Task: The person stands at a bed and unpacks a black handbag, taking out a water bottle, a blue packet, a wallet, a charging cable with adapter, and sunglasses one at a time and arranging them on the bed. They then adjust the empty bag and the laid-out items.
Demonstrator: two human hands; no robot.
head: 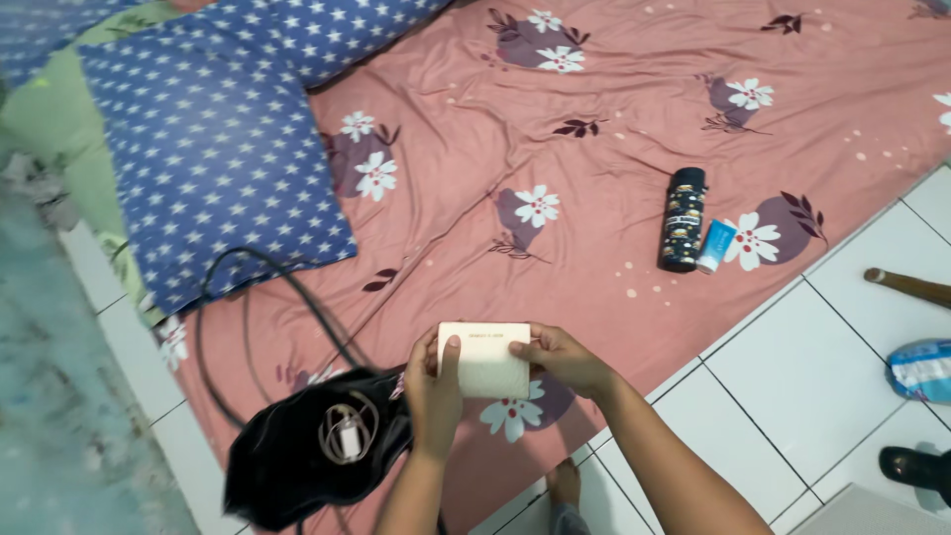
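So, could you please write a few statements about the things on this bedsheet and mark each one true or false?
1. Both hands hold the cream wallet. True: the left hand and the right hand each have a grip on it.
2. The black bag is zipped shut. False: it lies open, with a white charger and coiled cable inside.
3. The dark bottle stands upright. False: it lies on its side on the pink floral sheet.
4. A small blue tube lies right beside the bottle. True.
5. The star-patterned pillow is red. False: it is blue with white stars.
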